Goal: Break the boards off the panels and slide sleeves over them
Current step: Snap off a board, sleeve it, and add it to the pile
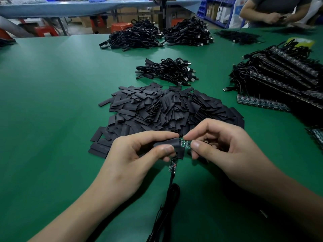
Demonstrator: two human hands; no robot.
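Fingers [157, 135] of the left hand [132, 154] pinch a black sleeve [170, 143], right hand [225, 145] fingers pinch the green board [185, 143] at its mouth, above the green surface [52, 110] before the sleeve pile [166, 109].

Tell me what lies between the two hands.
Head view: a small green board bridges the gap, pinched by the right hand, its other end in the black sleeve the left hand holds.

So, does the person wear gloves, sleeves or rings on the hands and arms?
No. The left hand and right hand are bare, with short nails and no rings. Both forearms are uncovered to the picture's edge; no sleeve, watch or wristband shows.
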